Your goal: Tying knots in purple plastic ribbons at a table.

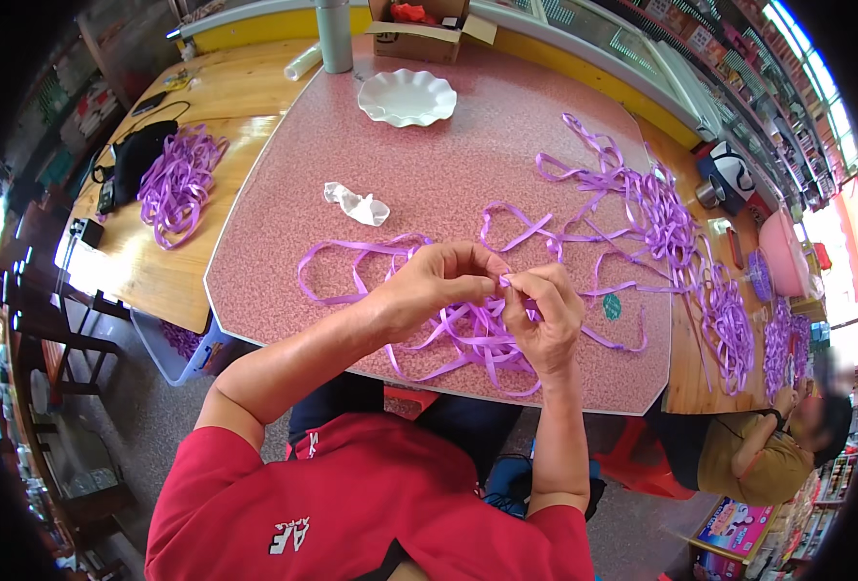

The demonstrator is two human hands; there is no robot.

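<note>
My left hand (445, 278) and my right hand (547, 312) meet over the near part of the pink speckled table (284, 194). Both are closed in a pinch on a purple ribbon (503, 281), thumbs and forefingers almost touching. What the ribbon is like right between the fingertips is too small to make out. Under my hands lies a loose heap of purple ribbons (482, 339), partly covered by them. One loop runs out to the left beside my left wrist. A larger tangle of purple ribbons (656, 213) spreads over the table's right side.
Farther off are a crumpled white tissue (356, 204), a scalloped white plate (406, 98), a grey-green flask (334, 39) and a cardboard box (419, 39). More ribbons (182, 179) lie on the wooden table at left. A blue tub (182, 349) stands below. At right sits another person (758, 450).
</note>
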